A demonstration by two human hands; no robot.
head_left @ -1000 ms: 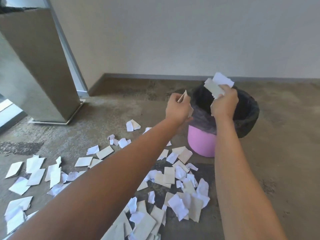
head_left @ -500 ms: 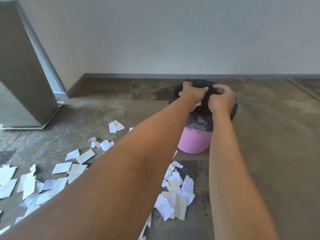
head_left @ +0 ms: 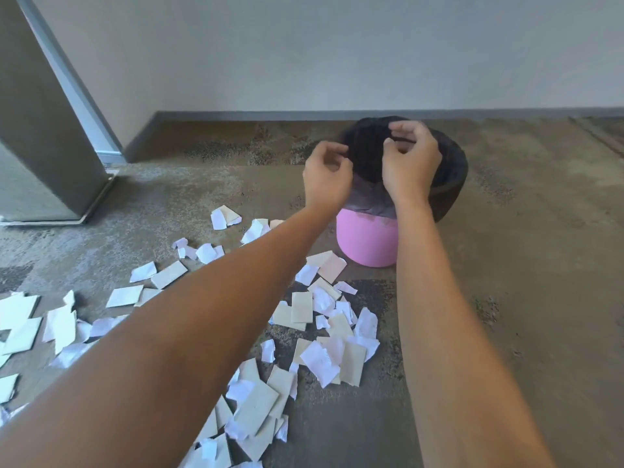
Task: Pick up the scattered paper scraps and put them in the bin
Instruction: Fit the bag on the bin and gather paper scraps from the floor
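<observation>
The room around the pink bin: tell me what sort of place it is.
Probably an indoor corner of an office or hallway: plain wall with grey baseboard, worn mottled floor, and a metal-clad column.

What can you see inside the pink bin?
Inside the pink bin only a black bag liner shows, dark within. Both hands hover over its mouth, so any scraps inside are hidden.

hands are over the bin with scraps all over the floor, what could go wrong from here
1. The bin is small and its black liner hangs loosely over the rim; a hand catching it could pull it inward.
2. Both the left hand and right hand look empty, while many paper scraps lie in front of the bin; some could be overlooked beneath the arms.
</observation>
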